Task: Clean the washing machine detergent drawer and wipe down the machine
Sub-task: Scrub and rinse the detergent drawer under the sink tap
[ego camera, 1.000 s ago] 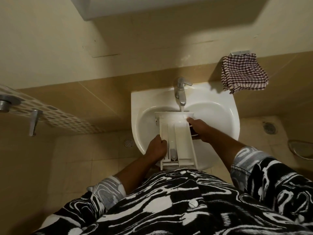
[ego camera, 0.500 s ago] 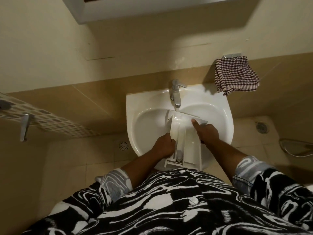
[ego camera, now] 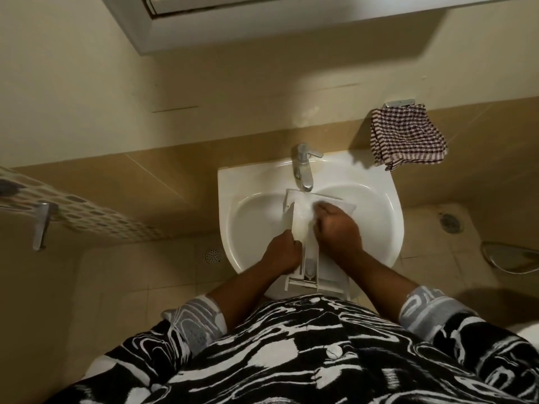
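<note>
The white detergent drawer [ego camera: 300, 225] lies lengthwise in the white sink [ego camera: 233, 185], its far end under the chrome tap [ego camera: 303, 167] and its front panel over the sink's near rim. It is tilted slightly to the right. My left hand [ego camera: 283, 253] grips the drawer's left wall near the middle. My right hand [ego camera: 338, 231] lies on top of the drawer, with its blurred fingertips pressing into the far compartment just below the spout. I see nothing held in the right hand. The washing machine is out of view.
A checked cloth [ego camera: 408, 138] hangs on the wall to the right of the tap. A floor drain [ego camera: 212, 256] is left of the sink and another drain [ego camera: 450, 223] is on the right. A metal handle [ego camera: 40, 225] juts out at far left.
The drawer has turned from straight to slightly tilted under the tap. My right hand has moved from the drawer's right edge onto its top and into the far compartment. The left hand keeps its grip.
</note>
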